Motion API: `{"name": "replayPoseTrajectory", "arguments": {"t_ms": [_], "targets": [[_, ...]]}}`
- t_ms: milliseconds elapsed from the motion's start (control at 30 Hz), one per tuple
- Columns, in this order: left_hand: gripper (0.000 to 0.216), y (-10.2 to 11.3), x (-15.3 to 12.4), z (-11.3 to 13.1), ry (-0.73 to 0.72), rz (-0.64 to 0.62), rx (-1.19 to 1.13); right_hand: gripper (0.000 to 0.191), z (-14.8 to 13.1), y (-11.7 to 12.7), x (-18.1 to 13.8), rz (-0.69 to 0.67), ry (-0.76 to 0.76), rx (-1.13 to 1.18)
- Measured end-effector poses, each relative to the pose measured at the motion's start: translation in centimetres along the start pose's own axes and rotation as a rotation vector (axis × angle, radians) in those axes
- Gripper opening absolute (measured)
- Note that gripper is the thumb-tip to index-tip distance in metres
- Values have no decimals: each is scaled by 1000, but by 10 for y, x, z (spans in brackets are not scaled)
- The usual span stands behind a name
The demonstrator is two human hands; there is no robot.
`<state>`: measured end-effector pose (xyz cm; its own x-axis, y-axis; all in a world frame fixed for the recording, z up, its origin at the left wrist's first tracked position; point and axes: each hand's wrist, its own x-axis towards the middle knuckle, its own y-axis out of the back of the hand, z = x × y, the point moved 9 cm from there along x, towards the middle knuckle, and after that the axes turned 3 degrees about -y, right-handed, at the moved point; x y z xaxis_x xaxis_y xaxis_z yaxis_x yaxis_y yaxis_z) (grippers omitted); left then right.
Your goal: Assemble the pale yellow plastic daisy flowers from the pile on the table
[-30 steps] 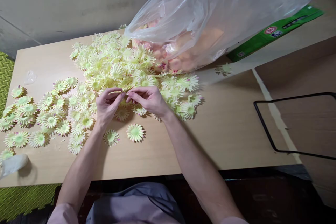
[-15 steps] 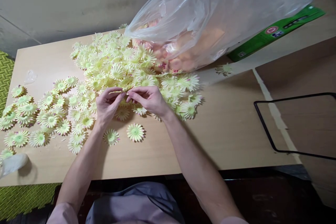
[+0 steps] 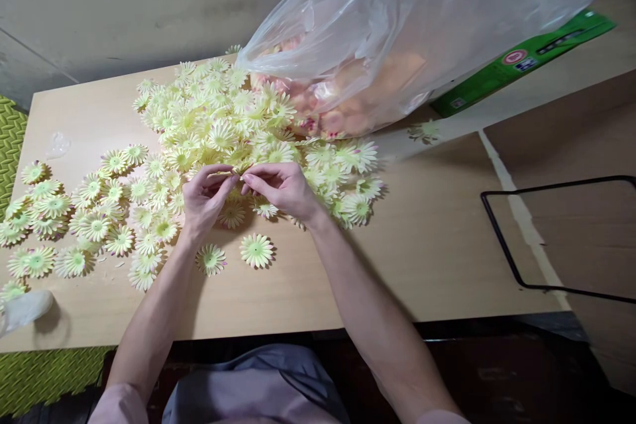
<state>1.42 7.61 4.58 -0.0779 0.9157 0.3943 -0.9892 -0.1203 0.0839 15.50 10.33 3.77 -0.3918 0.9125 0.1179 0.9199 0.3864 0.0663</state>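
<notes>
My left hand (image 3: 206, 195) and my right hand (image 3: 278, 187) meet fingertip to fingertip over the front of a heap of pale yellow artificial flower heads (image 3: 221, 136). Both hands are closed in a pinch. Whatever lies between the fingertips is too small and too hidden to make out. Just below the hands, two single flower heads lie face up on the tabletop, one a round flower (image 3: 257, 251) and the other a flower with pink-tipped petals (image 3: 211, 259). More loose flowers (image 3: 94, 225) spread to the left of my left forearm.
A large clear plastic bag (image 3: 348, 73) with pink and peach pieces inside leans over the heap's back right. Behind it lies a green box (image 3: 527, 59). A black wire frame (image 3: 501, 238) is at the right. A whitish translucent object (image 3: 27, 311) sits at the table's (image 3: 397, 258) left front.
Almost nothing differs. Both hands stay pinched together at the same spot, with only a very slight shift of the fingers.
</notes>
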Motion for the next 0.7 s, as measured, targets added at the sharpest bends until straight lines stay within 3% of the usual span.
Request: {"name": "replayPoseTrajectory", "arguments": {"t_ms": [233,700], "targets": [[25,-8,-2,5,8,-75,16,19,1,-1,-1,26,44,-81],[18,4,-2,-6,-13,48,1,16,0,7,2,80,-4,9]]}}
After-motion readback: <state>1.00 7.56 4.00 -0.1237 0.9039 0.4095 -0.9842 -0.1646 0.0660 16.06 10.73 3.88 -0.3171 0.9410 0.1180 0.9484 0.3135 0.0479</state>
